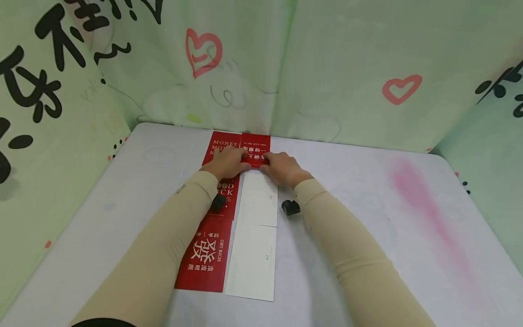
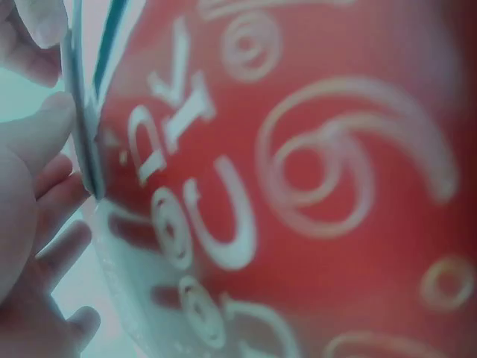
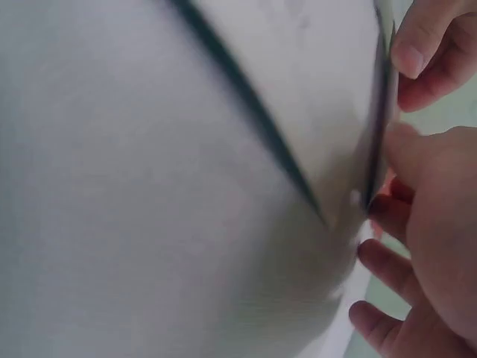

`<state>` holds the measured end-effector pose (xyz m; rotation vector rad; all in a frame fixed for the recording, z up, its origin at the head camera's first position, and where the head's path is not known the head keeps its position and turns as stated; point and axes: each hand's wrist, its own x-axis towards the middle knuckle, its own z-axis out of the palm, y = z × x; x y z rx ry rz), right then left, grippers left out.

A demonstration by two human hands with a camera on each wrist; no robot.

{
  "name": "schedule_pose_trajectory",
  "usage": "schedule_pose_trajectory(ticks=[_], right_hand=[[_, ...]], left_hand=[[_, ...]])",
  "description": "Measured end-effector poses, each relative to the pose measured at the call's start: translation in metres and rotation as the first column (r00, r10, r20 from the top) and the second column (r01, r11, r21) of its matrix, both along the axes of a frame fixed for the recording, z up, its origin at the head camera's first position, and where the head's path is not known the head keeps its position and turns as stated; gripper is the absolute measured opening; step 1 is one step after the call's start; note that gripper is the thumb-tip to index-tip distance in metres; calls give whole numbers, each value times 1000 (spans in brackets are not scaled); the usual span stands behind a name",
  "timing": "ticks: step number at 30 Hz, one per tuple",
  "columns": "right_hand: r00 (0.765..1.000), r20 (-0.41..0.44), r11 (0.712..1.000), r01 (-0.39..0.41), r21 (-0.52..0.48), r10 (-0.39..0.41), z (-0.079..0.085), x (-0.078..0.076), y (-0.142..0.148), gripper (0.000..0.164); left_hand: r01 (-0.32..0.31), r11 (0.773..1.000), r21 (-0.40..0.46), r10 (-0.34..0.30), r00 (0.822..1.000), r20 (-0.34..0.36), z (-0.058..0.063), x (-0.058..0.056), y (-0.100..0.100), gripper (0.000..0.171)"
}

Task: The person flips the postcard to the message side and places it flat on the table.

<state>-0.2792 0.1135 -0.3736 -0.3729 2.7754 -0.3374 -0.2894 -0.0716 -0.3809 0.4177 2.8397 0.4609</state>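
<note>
A red card (image 1: 256, 144) with white lettering lies at the far end of the right-hand row, by the table's back edge. My left hand (image 1: 228, 162) pinches its near left corner between thumb and fingers. At the near right corner my right hand (image 1: 283, 169) pinches it too, thumb on the near edge. Both wrist views show the card edge-on between the fingertips, the right hand (image 3: 447, 231) with its lower fingers spread. Beside it, a red "MONEY" card (image 1: 222, 140) lies partly under my left hand. Toward me, a red "GOOD LUCK" card (image 1: 229, 195) is partly covered by the left forearm.
Nearer me lies a red "GET RICH" card (image 1: 204, 259). Two white cards (image 1: 259, 200) continue the right row, the nearer one (image 1: 251, 263) close to the front. The white tabletop (image 1: 351, 195) has a pink smear at right. Green curtains (image 1: 327, 54) hang behind.
</note>
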Motion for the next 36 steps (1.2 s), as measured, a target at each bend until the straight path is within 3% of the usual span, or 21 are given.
schedule_pose_trajectory(ticks=[9, 15, 21, 27, 32, 36], right_hand=[[1000, 9, 999, 0, 42, -1, 3, -1, -4, 56], [1000, -4, 999, 12, 42, -12, 3, -2, -5, 46], [1000, 2, 1000, 30, 7, -30, 7, -4, -6, 42], [994, -72, 995, 81, -62, -85, 12, -4, -2, 44], [983, -152, 987, 83, -139, -104, 16, -2, 5, 41], [966, -232, 976, 65, -209, -114, 22, 0, 11, 37]], left_hand=[[-5, 999, 54, 1, 998, 62, 6, -1, 0, 64], [-23, 999, 28, 21, 996, 86, 8, -3, 3, 82], [-73, 993, 94, 70, 997, 34, 6, -4, 5, 86], [-93, 983, 157, 105, 992, -70, 6, 0, 5, 77], [-81, 959, 270, 117, 986, -117, 11, 3, 2, 67], [-70, 912, 405, 122, 987, -104, 19, 6, 2, 58]])
